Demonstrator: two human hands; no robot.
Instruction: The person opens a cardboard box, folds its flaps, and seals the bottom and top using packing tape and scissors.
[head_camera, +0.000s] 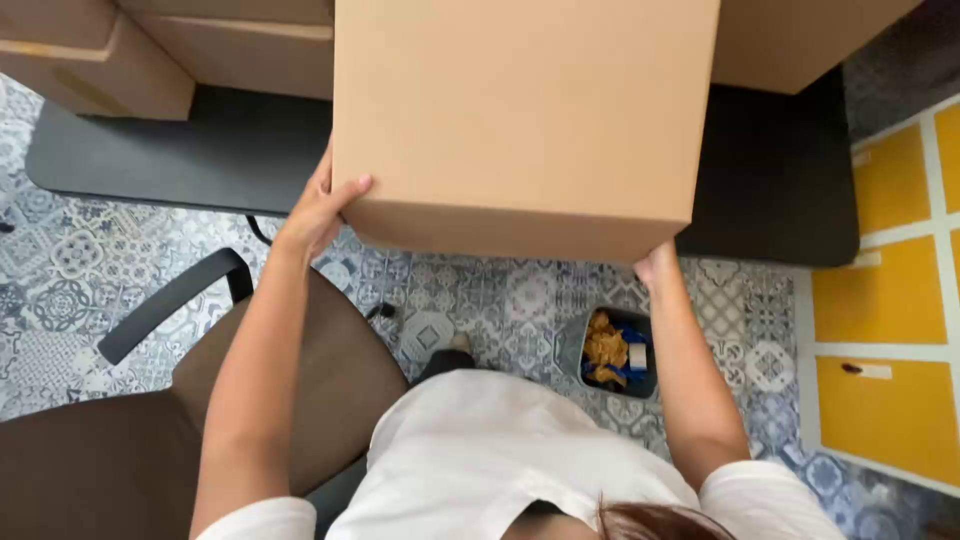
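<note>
Two bare hands hold one large cardboard box (525, 120) up over the near edge of a black desk (200, 150). The left hand (318, 215) presses flat against the box's lower left corner, its fingers spread along the side and the thumb hooked over the front edge. The right hand (655, 268) grips under the lower right corner; only the knuckles and the wrist show, the fingers being hidden beneath the box.

That box is plain tan, smooth-sided and square-cornered, with no tape or marks visible on the faces turned to the camera. It fills the upper middle of the view and hides much of the desk behind it.

More tan boxes (150, 50) sit on the desk to the left and behind, and another one (800, 35) stands at the upper right. Below the held box, on a floor of blue and white patterned tiles (80, 260), stands a small grey bin (612, 352) with crumpled brown paper and blue scraps inside; it sits just beside the right forearm. A brown padded chair (90, 450) with a black armrest (170, 295) stands at the lower left, close under the left arm. Along the right edge runs a white-framed unit with yellow fronts (880, 290). The person wears a white shirt (480, 460).
</note>
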